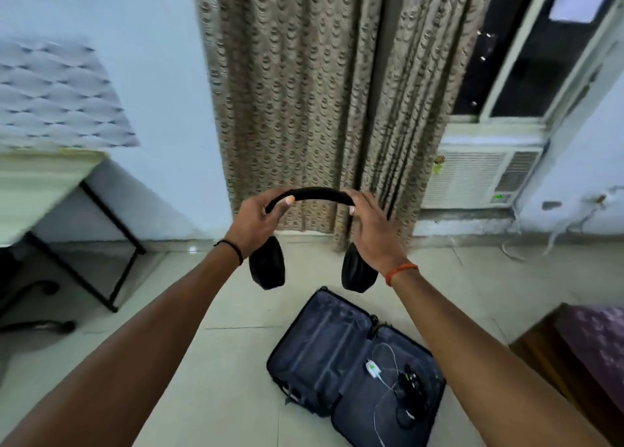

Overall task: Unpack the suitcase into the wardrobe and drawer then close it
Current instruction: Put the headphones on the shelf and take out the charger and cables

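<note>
I have the black headphones (315,195) up in front of me, well above the floor, with both hands on the headband. My left hand (255,222) curls round the band's left end and my right hand (373,230) curls round its right end, thumbs under the arch, so both are clamped on the same thing. The two ear cups (266,266) hang below my wrists, apart from each other.

I judge them light, so weight is no worry. The band looks stiff but springy: if I pull the ends apart it will flex, and I would not want to overdo that. The cups hang on joints hidden behind my hands, which I take for the fragile part, and the pads look soft. So the band is the right place to hold, near its ends as now, or at its middle with one hand.

Below, the suitcase (324,338) lies open on the floor. A white charger with its cable (371,368) and a small black item (410,384), too blurred to name, lie in its right half. Those are limp, tangle-prone things; I would gather each cable in a loose bunch rather than lift it by one end.
</note>
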